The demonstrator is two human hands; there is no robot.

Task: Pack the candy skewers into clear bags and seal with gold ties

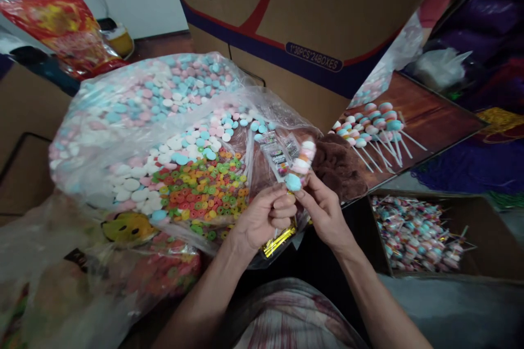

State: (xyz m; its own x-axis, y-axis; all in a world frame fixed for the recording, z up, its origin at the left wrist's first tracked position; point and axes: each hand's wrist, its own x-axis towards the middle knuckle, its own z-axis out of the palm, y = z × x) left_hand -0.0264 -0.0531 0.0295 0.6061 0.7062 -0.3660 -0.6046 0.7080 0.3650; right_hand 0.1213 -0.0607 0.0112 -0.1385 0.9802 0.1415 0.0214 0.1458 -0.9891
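Observation:
In front of my body, both hands meet at a marshmallow skewer [303,161] with white, pink and orange pieces and a pale blue marshmallow [292,182] at its lower end. My left hand [266,215] is closed just below the blue piece; the stick is mostly hidden by the fingers. The thumb and fingers of my right hand [323,204] pinch the lower marshmallows from the right. Under my left hand lies a bundle of gold twist ties [278,241]. Small clear printed wrappers [275,152] lie just beyond the skewer.
A big clear bag of marshmallows [164,84] spreads to the left, with ring-shaped gummies [200,191] at its near side. Finished-looking skewers [379,125] lie on the brown table [438,114]. At lower right stands a box [491,240] of wrapped skewers. A large carton [262,22] rises behind.

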